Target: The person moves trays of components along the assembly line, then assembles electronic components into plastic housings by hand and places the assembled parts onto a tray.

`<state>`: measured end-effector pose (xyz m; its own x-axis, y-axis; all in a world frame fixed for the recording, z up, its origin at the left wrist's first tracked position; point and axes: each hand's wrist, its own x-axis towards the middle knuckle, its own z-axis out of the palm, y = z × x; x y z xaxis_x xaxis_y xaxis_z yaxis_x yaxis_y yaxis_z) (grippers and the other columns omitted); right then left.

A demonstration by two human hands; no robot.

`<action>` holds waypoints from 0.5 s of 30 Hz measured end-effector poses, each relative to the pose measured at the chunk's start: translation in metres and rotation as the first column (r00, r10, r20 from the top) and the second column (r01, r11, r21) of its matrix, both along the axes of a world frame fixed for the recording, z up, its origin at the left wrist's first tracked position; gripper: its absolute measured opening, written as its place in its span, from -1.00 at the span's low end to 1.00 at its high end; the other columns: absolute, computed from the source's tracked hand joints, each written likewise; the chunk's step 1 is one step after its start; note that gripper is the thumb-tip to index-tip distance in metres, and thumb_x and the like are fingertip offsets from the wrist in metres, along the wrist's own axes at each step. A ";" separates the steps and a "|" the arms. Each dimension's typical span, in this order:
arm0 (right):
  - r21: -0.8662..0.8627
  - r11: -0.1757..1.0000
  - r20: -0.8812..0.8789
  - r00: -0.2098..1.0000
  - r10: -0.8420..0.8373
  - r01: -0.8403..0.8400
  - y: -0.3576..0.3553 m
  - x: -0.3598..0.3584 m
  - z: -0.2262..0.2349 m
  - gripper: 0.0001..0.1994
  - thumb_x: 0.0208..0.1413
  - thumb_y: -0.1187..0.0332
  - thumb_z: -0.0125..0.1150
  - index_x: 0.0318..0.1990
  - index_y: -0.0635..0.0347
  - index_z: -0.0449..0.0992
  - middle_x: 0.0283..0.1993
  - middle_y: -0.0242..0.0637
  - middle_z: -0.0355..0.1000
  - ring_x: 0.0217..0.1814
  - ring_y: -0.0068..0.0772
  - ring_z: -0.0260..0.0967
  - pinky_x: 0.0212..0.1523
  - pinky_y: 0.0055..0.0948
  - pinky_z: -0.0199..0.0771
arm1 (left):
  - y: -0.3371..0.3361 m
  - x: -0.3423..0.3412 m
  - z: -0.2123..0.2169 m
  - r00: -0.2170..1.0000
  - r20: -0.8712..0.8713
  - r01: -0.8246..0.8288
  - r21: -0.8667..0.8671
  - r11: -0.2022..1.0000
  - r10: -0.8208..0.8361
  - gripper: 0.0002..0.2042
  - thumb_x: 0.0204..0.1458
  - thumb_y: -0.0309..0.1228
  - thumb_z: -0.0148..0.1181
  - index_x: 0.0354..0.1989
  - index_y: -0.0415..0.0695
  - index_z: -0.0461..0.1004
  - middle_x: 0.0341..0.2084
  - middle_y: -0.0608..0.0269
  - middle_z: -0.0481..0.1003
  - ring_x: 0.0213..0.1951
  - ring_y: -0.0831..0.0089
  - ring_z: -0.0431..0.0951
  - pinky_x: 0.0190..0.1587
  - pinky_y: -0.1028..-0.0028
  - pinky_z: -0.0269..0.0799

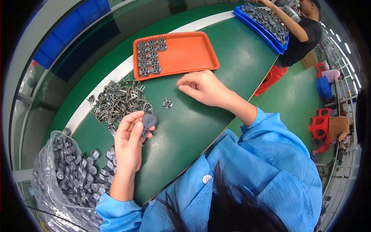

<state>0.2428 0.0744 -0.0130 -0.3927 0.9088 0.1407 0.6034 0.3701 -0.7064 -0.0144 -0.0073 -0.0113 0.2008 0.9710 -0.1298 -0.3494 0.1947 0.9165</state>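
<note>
My left hand (130, 145) is closed around round grey plastic caps. One cap (149, 120) shows its flat face between thumb and fingers, and part of a second cap (145, 133) appears just below it. Over the green table, my right hand (204, 87) is empty, its fingers loosely bent and the thumb a little apart. Between the hands lies a single metal pin part (167, 103), touched by neither. A heap of similar metal pin parts (119, 100) sits just beyond my left hand. Inside the orange tray (185, 54), several assembled round pieces (143, 57) stand in columns at the left side.
A clear plastic bag (40, 164) full of grey caps (79, 174) lies open at the near left, some spilling onto the table (174, 143). At the far right, a blue bin (280, 47) of grey parts stands near another person (305, 36). Red stools (320, 125) stand beyond.
</note>
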 end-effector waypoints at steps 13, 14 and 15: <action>0.165 0.966 -0.117 0.969 0.219 -0.198 -0.006 -0.032 -0.014 -0.76 -0.09 0.51 0.20 -0.19 0.26 0.50 -0.26 -0.17 0.43 -0.23 -0.21 0.42 -0.25 -0.34 0.47 | 0.012 0.006 0.004 0.982 -0.190 -0.012 0.047 0.999 0.020 -0.71 -0.01 -0.67 0.17 -0.07 -0.31 0.40 -0.21 0.18 0.49 -0.19 0.51 0.52 -0.11 0.56 0.46; 0.099 0.978 -0.094 0.976 0.195 -0.186 -0.006 -0.033 -0.012 -0.76 -0.09 0.48 0.23 -0.19 0.27 0.51 -0.26 -0.18 0.43 -0.23 -0.23 0.42 -0.27 -0.35 0.47 | 0.012 0.006 0.002 0.979 -0.202 -0.017 0.066 0.998 0.030 -0.70 -0.03 -0.68 0.18 -0.07 -0.30 0.40 -0.21 0.18 0.48 -0.19 0.52 0.52 -0.11 0.57 0.46; 0.218 0.954 -0.026 0.976 0.215 -0.205 -0.003 -0.033 -0.015 -0.80 -0.08 0.44 0.26 -0.25 0.26 0.53 -0.28 -0.21 0.43 -0.26 -0.25 0.42 -0.29 -0.35 0.46 | 0.013 0.006 0.001 0.976 -0.212 -0.033 0.055 0.998 0.044 -0.70 -0.03 -0.68 0.18 -0.07 -0.30 0.40 -0.21 0.18 0.48 -0.19 0.52 0.52 -0.11 0.57 0.46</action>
<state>0.2100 0.0717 -0.0275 -0.5593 0.7534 0.3459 0.4625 0.6299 -0.6240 -0.0086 0.0062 -0.0099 0.1364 0.9838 -0.1163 -0.1513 0.1367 0.9790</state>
